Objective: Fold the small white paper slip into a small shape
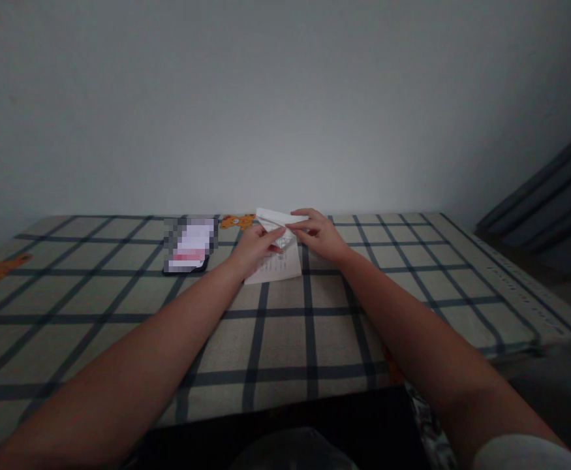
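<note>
A partly folded sheet of white paper (pixel 276 217) is held up between my two hands, its upper edge bent into slanting folds. My left hand (pixel 258 247) grips its left side, thumb on top and fingers curled underneath. On the other side my right hand (pixel 317 234) pinches the folded part between thumb and fingers, close to the left thumb. Below them a flat part of white paper with printed lines (pixel 285 264) lies on the cloth; whether it is the same sheet I cannot tell.
A phone (pixel 190 248) with a lit, blurred screen lies left of my hands. The checked cloth (pixel 285 346) covers the surface, with orange bear prints (pixel 237 222). A pale wall (pixel 285 104) stands behind. Dark grey folded fabric (pixel 554 196) hangs at the right.
</note>
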`<state>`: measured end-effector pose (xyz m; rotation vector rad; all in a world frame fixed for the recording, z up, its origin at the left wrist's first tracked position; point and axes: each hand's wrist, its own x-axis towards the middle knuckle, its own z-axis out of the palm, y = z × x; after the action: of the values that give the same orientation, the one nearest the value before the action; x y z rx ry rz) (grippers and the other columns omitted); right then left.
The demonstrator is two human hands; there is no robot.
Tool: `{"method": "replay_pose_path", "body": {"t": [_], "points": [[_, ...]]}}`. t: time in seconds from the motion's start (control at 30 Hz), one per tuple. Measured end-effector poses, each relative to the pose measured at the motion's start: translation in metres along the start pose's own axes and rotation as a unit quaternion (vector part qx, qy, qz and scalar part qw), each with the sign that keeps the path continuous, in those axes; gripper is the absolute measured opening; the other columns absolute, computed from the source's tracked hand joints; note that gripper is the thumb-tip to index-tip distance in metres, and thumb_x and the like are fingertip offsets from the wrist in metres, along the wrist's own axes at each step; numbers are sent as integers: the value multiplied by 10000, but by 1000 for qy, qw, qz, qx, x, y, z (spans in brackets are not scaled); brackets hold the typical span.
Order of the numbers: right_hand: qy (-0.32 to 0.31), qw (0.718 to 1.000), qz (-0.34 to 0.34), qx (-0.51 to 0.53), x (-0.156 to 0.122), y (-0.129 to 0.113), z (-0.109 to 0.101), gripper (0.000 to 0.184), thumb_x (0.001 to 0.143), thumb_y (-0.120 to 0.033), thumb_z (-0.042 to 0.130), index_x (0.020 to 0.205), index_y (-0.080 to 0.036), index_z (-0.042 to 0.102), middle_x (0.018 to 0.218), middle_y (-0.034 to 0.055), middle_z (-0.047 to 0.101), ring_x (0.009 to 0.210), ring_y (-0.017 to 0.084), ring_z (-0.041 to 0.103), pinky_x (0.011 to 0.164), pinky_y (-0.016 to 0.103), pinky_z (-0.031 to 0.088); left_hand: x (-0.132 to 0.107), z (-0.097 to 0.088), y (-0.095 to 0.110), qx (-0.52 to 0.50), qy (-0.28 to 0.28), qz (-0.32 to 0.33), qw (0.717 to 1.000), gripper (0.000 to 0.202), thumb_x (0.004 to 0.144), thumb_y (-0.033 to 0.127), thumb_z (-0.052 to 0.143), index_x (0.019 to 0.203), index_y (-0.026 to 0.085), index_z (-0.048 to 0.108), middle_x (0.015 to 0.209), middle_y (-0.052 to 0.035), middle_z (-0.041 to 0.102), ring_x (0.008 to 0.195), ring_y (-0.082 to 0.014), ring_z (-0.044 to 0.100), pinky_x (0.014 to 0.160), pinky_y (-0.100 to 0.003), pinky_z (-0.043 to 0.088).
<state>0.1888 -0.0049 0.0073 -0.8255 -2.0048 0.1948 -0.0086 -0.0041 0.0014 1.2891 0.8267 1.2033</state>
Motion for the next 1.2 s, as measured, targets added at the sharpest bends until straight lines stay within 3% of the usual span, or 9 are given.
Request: {"method": "replay_pose_path", "body": {"t": [0.17, 0.4, 0.57, 0.67, 0.77, 0.87, 1.03, 1.2], "points": [[-16, 1000, 2, -18, -1, -4, -2, 221, 907, -268, 597, 1037, -235, 773, 1256, 103, 597, 1013, 174, 616, 758, 302, 545, -2, 2, 3, -11, 1, -18, 1000, 420, 646, 409, 837, 989, 184, 747, 1039, -94, 742, 826, -186, 669, 555, -223, 522], [-29, 999, 22, -5, -1, -15, -5, 238, 911, -335, 595, 1053, -244, 762, 1306, 108, 538, 1059, 196, 587, 716, 297, 560, 0, 3, 1, -16, 22, -21, 999, 367, 674, 398, 828, 940, 160, 743, 953, -92, 749, 758, -167, 671, 599, -254, 545], [45, 991, 105, 74, 2, -11, -1, 410, 902, -472, 597, 1245, -252, 632, 1302, 115, 553, 1043, 190, 596, 659, 254, 561, 1, 3, -1, -16, 42, -6, 999, 385, 668, 415, 832, 923, 140, 745, 905, -101, 753, 706, -171, 667, 600, -276, 531], [34, 965, 196, 173, 3, -4, 4, 585, 877, -545, 603, 1362, -237, 491, 1159, 107, 620, 821, 147, 647, 594, 248, 555, 1, 3, -2, -11, 35, -3, 999, 422, 662, 450, 832, 925, 130, 749, 896, -108, 756, 690, -172, 659, 615, -287, 524], [-18, 936, 267, 227, 4, -4, 5, 439, 864, -547, 621, 1066, -157, 632, 867, 74, 676, 700, 140, 652, 585, 252, 547, 2, 2, -5, -8, 33, 1, 999, 441, 656, 471, 835, 911, 123, 749, 882, -112, 754, 684, -170, 655, 636, -295, 521], [-35, 925, 291, 244, 5, -8, 3, 376, 846, -513, 660, 800, -140, 643, 756, 70, 688, 629, 119, 629, 607, 258, 545, 3, 0, -6, -14, 21, -3, 1000, 435, 665, 484, 829, 897, 126, 747, 897, -112, 754, 710, -170, 664, 674, -300, 529], [-14, 923, 295, 246, 5, -10, 1, 369, 782, -505, 723, 754, -144, 651, 700, 47, 693, 610, 110, 612, 606, 252, 528, 3, 1, -3, -40, 10, -17, 999, 426, 712, 534, 774, 867, 139, 735, 910, -112, 753, 759, -186, 677, 678, -299, 525], [-7, 926, 280, 251, 3, -7, 2, 370, 763, -499, 727, 789, -137, 657, 715, 39, 690, 614, 107, 606, 612, 256, 515, 2, 4, 4, -31, 59, 13, 998, 451, 643, 550, 817, 794, 140, 706, 807, -93, 737, 696, -183, 652, 659, -312, 511]]}}
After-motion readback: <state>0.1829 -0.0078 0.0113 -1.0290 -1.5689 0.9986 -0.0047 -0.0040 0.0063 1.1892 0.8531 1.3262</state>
